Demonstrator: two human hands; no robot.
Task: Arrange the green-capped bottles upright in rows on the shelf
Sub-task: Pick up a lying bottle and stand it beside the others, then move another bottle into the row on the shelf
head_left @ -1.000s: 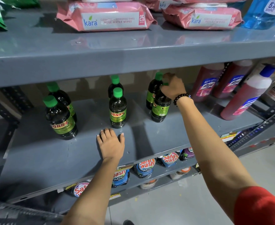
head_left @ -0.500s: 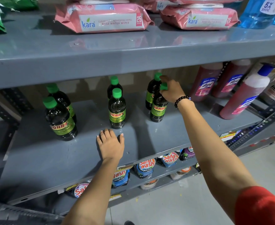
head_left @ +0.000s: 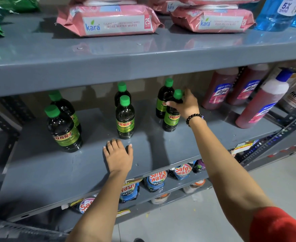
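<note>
Pink wipes packs [head_left: 108, 21], red bottles [head_left: 219, 88]

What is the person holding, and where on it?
The right hand grips the front right bottle at its neck and shoulder, just below the green cap. The left hand lies flat on the shelf, holding nothing.

A shop or its stockroom: grey steel racking [head_left: 143, 55] loaded with packaged goods in multiples, pink wipes packs [head_left: 108, 20] on top, green-capped bottles [head_left: 125, 117] and red cleaner bottles [head_left: 218, 89] on the middle shelf, detergent pouches [head_left: 156, 180] below, price tags [head_left: 245, 145] on the shelf edge
</note>
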